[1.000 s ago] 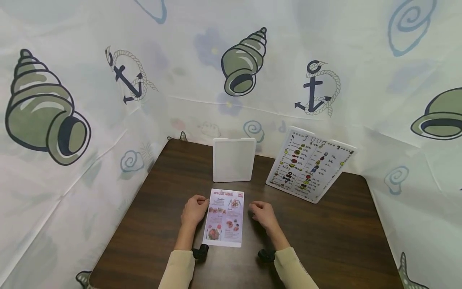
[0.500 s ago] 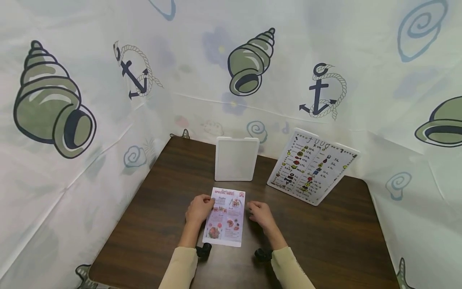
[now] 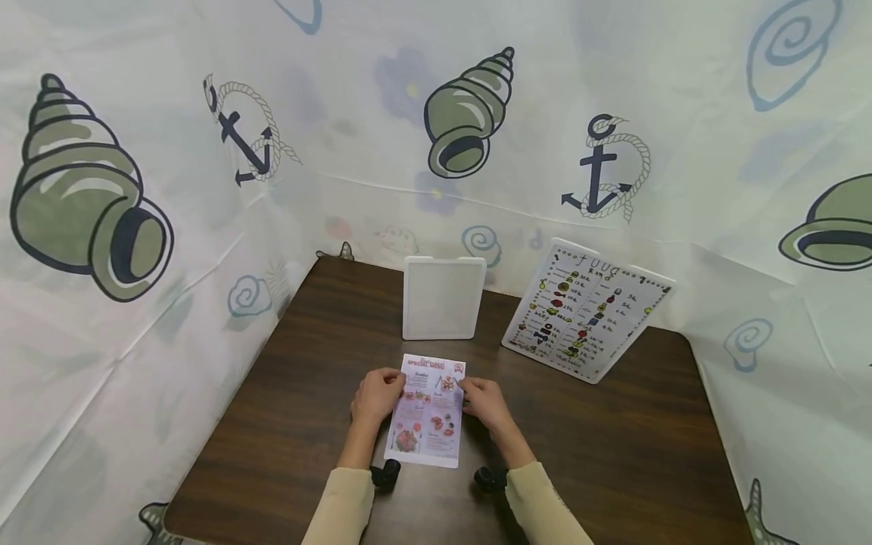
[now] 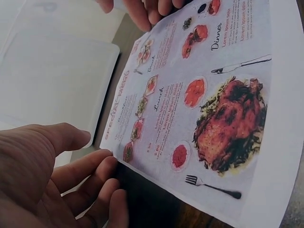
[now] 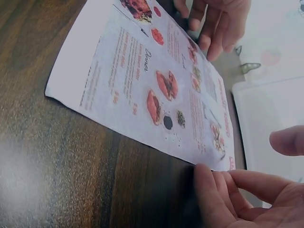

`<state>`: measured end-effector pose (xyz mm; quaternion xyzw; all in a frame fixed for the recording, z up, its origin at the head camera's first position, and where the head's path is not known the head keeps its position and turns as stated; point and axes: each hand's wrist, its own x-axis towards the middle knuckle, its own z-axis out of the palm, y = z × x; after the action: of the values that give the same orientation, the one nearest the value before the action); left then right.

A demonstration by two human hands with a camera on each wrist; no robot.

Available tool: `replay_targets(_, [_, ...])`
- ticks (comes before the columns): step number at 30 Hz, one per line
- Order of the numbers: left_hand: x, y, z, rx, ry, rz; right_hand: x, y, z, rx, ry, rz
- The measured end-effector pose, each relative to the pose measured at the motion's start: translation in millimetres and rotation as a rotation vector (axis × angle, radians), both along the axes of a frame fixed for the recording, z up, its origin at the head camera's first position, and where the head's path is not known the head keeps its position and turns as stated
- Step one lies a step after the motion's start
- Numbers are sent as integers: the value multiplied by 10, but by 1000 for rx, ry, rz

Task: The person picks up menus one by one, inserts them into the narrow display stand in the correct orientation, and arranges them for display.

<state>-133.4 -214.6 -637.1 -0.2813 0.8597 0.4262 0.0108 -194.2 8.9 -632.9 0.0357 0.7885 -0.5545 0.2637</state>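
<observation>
A printed menu sheet (image 3: 429, 412), headed "SPECIAL MENU" and showing food pictures, lies on the dark wooden table (image 3: 613, 446). My left hand (image 3: 375, 393) is at its upper left edge. In the left wrist view, the left fingertips (image 4: 108, 156) touch the paper's edge, with the thumb held apart above it. At the upper right edge is my right hand (image 3: 487, 401). The right wrist view shows its fingertips (image 5: 205, 172) against the border, the thumb clear of the paper. Neither hand visibly pinches the sheet.
Behind the sheet stands a blank white panel (image 3: 443, 299). To its right leans a white board (image 3: 586, 310) with handwritten lists and small coloured drawings. A fabric backdrop (image 3: 327, 98) with shells and anchors surrounds the table. Dark devices sit on both wrists.
My right hand has moved left until its fingers meet the menu's right edge. The left hand has shifted slightly right against the left edge. The sheet has barely moved.
</observation>
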Motion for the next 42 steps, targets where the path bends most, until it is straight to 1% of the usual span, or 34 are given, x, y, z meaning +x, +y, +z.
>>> replay_targets(5, [14, 3, -14, 15, 12, -5, 18, 3, 1, -7, -8, -25])
replay_targets(10, [20, 7, -13, 26, 8, 6, 23, 5, 16, -34, -9, -60])
replay_targets(15, [-2, -15, -12, 23, -4, 15, 8, -2, 28, -34, -14, -72])
replay_targets(22, [-10, -7, -9, 20, -2, 18, -31, -3, 1, -87, -66, -140])
replay_targets(26, [-3, 15, -2, 19, -1, 19, -39, -1, -12, -93, -77, -160])
replay_targets(32, [-4, 22, 1, 22, 10, 24, -41, -6, -39, -96, -57, -178])
replay_targets(36, [7, 26, 7, 20, 14, 18, -54, -15, -61, -97, -20, -198])
replay_targets(42, [3, 22, -50, 30, 23, 13, -73, -41, -122, -90, 51, -218])
